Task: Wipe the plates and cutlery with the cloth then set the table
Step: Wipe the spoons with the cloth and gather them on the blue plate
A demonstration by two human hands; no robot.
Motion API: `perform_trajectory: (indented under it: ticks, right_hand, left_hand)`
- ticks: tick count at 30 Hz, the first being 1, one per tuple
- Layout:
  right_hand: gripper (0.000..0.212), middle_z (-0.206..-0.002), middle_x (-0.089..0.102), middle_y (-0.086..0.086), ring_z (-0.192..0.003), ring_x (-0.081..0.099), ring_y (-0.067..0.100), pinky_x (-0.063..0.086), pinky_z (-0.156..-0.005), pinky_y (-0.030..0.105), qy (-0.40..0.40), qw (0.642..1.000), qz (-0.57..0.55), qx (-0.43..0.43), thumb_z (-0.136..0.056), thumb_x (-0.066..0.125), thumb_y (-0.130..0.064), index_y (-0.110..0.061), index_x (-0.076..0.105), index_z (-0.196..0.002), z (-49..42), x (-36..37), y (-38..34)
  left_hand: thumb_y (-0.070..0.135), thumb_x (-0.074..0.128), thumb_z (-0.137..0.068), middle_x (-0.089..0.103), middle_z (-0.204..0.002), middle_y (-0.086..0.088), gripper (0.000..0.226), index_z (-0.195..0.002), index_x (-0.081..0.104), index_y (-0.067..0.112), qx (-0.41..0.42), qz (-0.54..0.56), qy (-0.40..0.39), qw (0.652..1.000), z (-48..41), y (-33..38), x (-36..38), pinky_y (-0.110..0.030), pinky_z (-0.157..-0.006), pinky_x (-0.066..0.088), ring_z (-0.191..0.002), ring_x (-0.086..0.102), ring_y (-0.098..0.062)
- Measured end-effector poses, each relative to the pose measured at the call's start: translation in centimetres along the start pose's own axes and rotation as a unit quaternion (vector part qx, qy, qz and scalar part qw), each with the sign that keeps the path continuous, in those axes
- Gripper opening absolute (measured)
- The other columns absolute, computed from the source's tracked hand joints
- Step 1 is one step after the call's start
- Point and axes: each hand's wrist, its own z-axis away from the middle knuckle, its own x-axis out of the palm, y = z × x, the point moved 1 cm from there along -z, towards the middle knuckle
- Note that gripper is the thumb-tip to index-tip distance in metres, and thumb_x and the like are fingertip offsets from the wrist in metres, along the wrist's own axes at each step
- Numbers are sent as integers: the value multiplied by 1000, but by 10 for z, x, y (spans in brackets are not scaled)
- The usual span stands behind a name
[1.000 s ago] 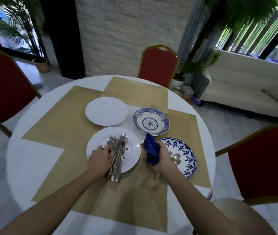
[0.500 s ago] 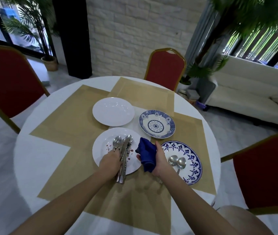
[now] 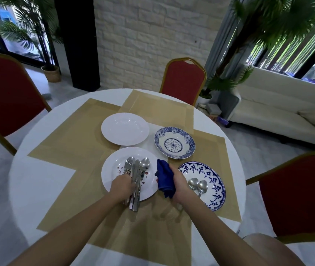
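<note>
Bunching in the right hand (image 3: 179, 181), the cloth (image 3: 164, 178) is deep blue.

Navy cloth (image 3: 164, 177), blue-floral plate (image 3: 218, 186), plain wht plate (image 3: 125, 129), tan mats (image 3: 72, 143), red chairs (image 3: 183, 79).

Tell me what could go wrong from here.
1. The left hand grips a bundle of cutlery whose handles overhang the white plate; a piece may slip out when lifted.
2. Red smears on that plate could transfer to the blue cloth and spread to other dishes.
3. The right hand, holding the cloth, sits close to two spoons on the patterned plate and might knock them.
</note>
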Motion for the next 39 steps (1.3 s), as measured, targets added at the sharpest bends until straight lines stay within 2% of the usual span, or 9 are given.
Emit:
perform_trajectory:
  ticks: [4, 7, 12, 14, 16, 20, 28, 35, 39]
  right_hand:
    - [35, -101, 70, 16, -66, 66, 26, 52, -54, 29, 24, 993, 77, -92, -91, 62, -33, -11, 58, -119, -1, 5, -7]
    - [26, -103, 68, 6, -78, 66, 21, 53, -60, 28, 31, 960, 178, -215, -91, 64, -28, -17, 60, -115, 7, 14, -18]
    - [26, -103, 64, -12, -95, 60, 4, 49, -81, 17, -18, 821, 372, -433, -86, 69, -20, -29, 64, -110, 12, 31, -29]
    - [29, -103, 59, -7, -96, 57, 9, 47, -85, 20, -23, 742, 479, -469, -84, 72, -24, -27, 67, -113, 6, 34, -27]
    - [31, -103, 56, -6, -95, 56, 10, 49, -84, 24, -11, 699, 530, -480, -84, 71, -28, -28, 67, -115, 1, 33, -25]
    - [29, -106, 55, -6, -95, 55, 11, 49, -79, 26, 64, 689, 528, -493, -87, 67, -31, -28, 67, -116, -2, 29, -43]
    - [26, -108, 55, -4, -98, 56, 15, 41, -76, 24, 187, 728, 471, -462, -90, 62, -35, -30, 64, -115, -5, 11, -80]
    - [32, -105, 53, -9, -94, 53, 8, 46, -77, 19, 61, 671, 550, -494, -86, 67, -37, -31, 65, -117, 11, 22, -34]
    - [32, -109, 54, -6, -94, 54, 8, 49, -77, 24, 88, 675, 533, -502, -86, 67, -34, -29, 66, -117, 7, 17, -29]
  left_hand:
    - [23, 36, -100, 62, -93, -12, 23, -103, 49, 4, 0, 90, 45, 995, -3, 1, -11, -32, -66, 36, -77, 50, -23]
    - [20, 30, -102, 61, -83, -10, 20, -106, 45, 7, 38, 188, 33, 981, 0, 8, -22, -35, -63, 41, -69, 54, -22]
    - [19, 30, -103, 58, -74, 0, 24, -93, 52, 16, 70, 288, 13, 955, 12, 28, -36, -14, -55, 38, -64, 52, -9]
    - [17, 31, -103, 56, -73, 1, 30, -91, 57, 12, 79, 316, 16, 945, 16, 36, -38, -7, -53, 38, -64, 50, -6]
    - [16, 31, -103, 56, -73, 3, 30, -87, 57, 15, 83, 333, 24, 939, 19, 41, -38, -3, -53, 38, -64, 50, -3]
    - [18, 32, -103, 49, -77, 20, 26, -88, 47, 33, 96, 316, 34, 943, 26, 41, -40, 3, -57, 36, -68, 47, 5]
    - [33, 36, -101, 65, -74, -9, 45, -81, 69, 10, 47, 332, 4, 942, 19, 37, -35, -14, -57, 38, -61, 54, -9]
    - [13, 38, -101, 63, -84, 0, 22, -106, 60, 13, 90, 295, 26, 951, 16, 44, -32, -5, -55, 39, -76, 57, -9]
    - [15, 37, -101, 64, -86, 2, 21, -100, 57, 20, 101, 272, 45, 956, 18, 43, -27, -7, -58, 38, -78, 59, -10]
